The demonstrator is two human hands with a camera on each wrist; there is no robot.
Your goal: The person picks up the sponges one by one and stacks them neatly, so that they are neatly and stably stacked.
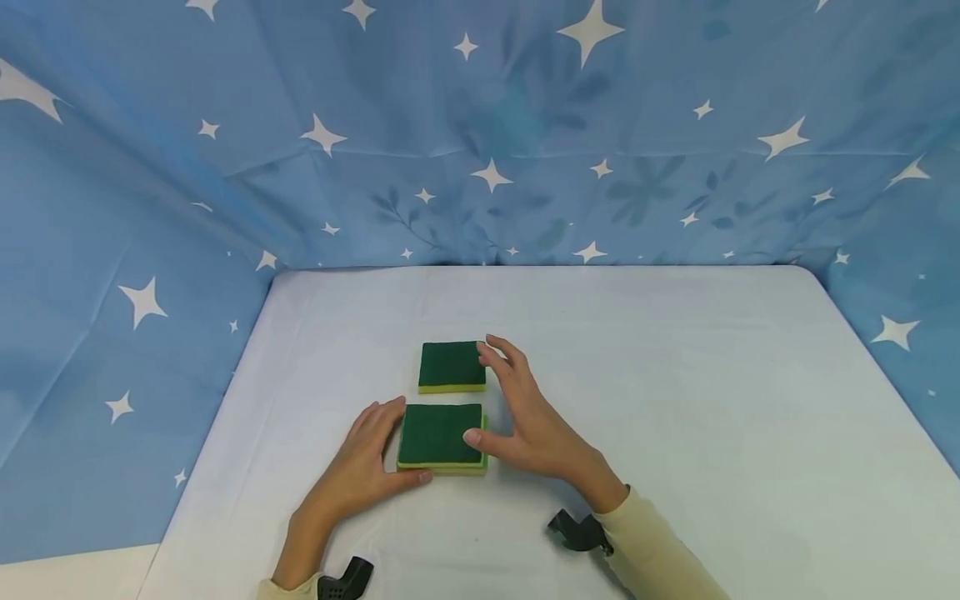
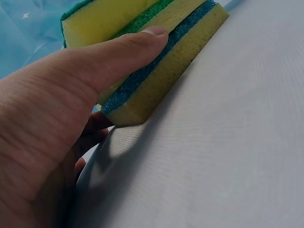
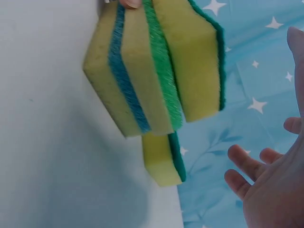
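Three scouring sponges lie stacked on the table. The bottom sponge (image 3: 102, 59) has a blue scouring layer, the middle sponge (image 3: 142, 66) a bright green one, and the top sponge (image 1: 438, 435) a dark green one. My left hand (image 1: 360, 462) holds the stack at its left side, thumb along the front and fingers round the left edge. Over the right side hovers my right hand (image 1: 536, 429), fingers spread and holding nothing; in the right wrist view it stands apart from the stack. Just behind lies a single dark green and yellow sponge (image 1: 452, 364), near the right fingertips.
A white cloth covers the table (image 1: 675, 375). Blue curtains (image 1: 525, 125) with white stars hang behind it and on both sides. Black wrist devices sit at both sleeves, the right one (image 1: 577, 531) low over the cloth.
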